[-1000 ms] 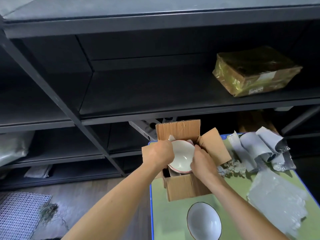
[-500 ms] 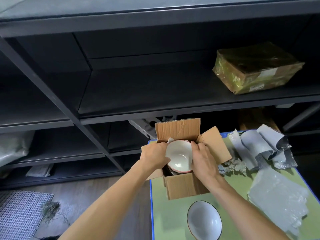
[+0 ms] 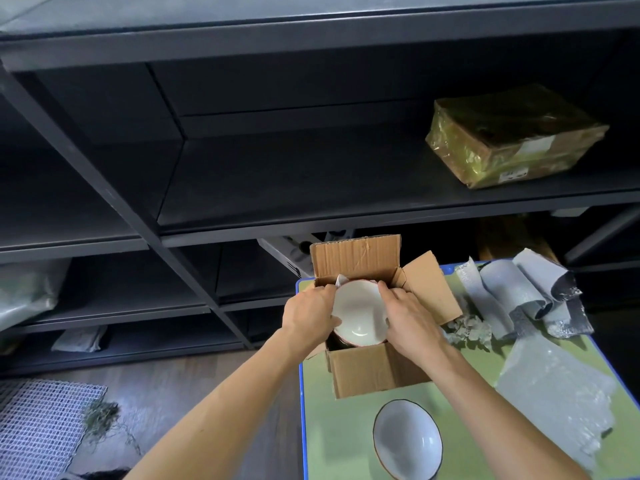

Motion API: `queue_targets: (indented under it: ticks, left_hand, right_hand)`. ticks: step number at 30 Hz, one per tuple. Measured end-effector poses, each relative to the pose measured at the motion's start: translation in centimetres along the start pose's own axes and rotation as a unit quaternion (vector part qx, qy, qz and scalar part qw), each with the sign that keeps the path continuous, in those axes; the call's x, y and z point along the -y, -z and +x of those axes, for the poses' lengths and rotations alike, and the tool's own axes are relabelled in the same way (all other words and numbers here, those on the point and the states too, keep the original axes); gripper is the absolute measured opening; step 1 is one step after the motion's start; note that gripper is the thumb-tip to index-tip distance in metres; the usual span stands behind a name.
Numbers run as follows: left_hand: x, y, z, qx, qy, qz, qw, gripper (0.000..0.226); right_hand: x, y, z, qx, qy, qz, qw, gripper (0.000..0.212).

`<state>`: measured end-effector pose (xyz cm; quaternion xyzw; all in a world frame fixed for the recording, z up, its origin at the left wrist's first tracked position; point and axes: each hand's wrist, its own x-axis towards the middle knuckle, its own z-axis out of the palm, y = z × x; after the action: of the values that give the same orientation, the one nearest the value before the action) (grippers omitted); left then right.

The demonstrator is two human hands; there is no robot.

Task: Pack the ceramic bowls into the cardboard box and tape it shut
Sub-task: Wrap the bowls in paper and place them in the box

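A small open cardboard box [image 3: 367,372] stands on the green table [image 3: 332,420], its flaps spread up and outward. In its mouth sits a white ceramic bowl with a reddish rim [image 3: 360,313], tilted toward me. My left hand [image 3: 306,315] grips the bowl's left edge and my right hand [image 3: 408,317] grips its right edge. A second white bowl with a dark rim [image 3: 408,439] lies upright on the table just in front of the box. The inside of the box below the bowl is hidden.
Rolled grey foam sheets [image 3: 519,292] and a bubble-wrap sheet [image 3: 557,400] lie on the table's right side, with crumpled paper scraps [image 3: 467,329] beside the box. Dark metal shelving [image 3: 311,188] rises behind, holding a taped parcel [image 3: 512,136]. A mesh mat [image 3: 41,424] lies on the floor.
Both hands have kept hold of the bowl and settled it slightly lower and flatter in the box mouth. The view has shifted a little.
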<state>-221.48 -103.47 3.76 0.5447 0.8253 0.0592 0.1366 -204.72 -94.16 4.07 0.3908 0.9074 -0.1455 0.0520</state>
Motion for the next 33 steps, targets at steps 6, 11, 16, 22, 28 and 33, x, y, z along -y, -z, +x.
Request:
queue_targets:
  ticks: [6,11,16,22,28,33]
  left_hand:
    - [0.7,-0.7,-1.2,-0.02,-0.04,-0.014,0.999,0.054]
    - [0.8,-1.3,-1.5,-0.026,-0.038,-0.033,0.998,0.047]
    - [0.9,-2.2,-2.5,-0.095,-0.033,-0.102,0.99,0.027]
    - [0.1,-2.1,-3.5,-0.126,0.064,-0.141,0.98,0.033]
    - [-0.1,-2.1,-3.7,-0.099,0.075,-0.16,0.979,0.041]
    - [-0.1,-2.3,-3.6,-0.091,0.071,-0.137,0.984,0.046]
  right_hand:
    - [1.1,0.0,-1.1,0.002,0.004,-0.012,1.0,0.078]
    - [3.9,-0.8,-0.4,0.023,-0.034,-0.042,0.998,0.107]
    - [5.2,-0.4,0.8,0.084,-0.079,-0.071,0.991,0.127]
    - [5.3,-0.3,1.5,0.084,-0.091,-0.074,0.99,0.131]
    - [5.1,-0.5,1.6,0.083,-0.075,-0.097,0.989,0.127]
    - [5.2,-0.2,1.8,0.089,-0.073,-0.093,0.989,0.124]
